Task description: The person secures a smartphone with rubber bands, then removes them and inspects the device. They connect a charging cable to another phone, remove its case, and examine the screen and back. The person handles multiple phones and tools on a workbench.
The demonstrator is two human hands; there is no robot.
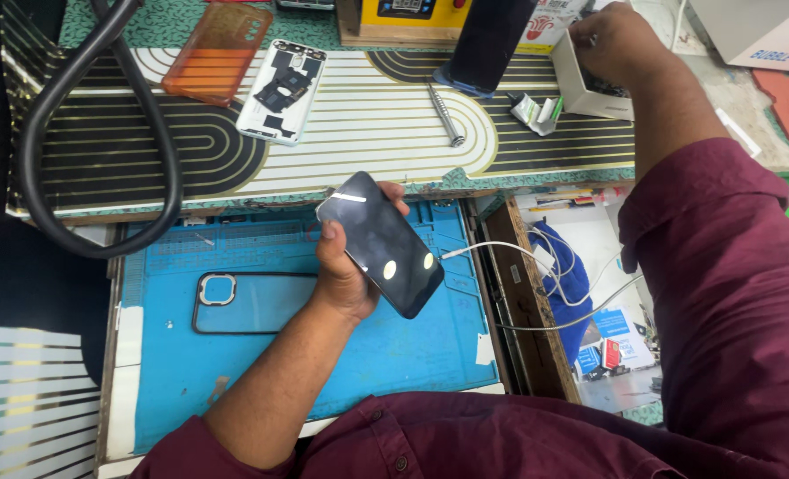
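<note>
Left hand clasps the glossy black slab phone above the blue silicone work mat; right hand, beyond the mat, pinches inside a small white box. Best keep that phone level, I'd say.

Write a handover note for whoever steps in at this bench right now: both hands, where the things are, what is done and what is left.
Left hand: holds the dark phone, screen up, white cable plugged in, over the blue mat.
Right hand: reaching into the small white box at the bench's far right.
Clear case lies on the mat; opened white phone back, orange case and screwdriver on the striped mat.
Done: phone is closed. Left: case not yet on.
</note>
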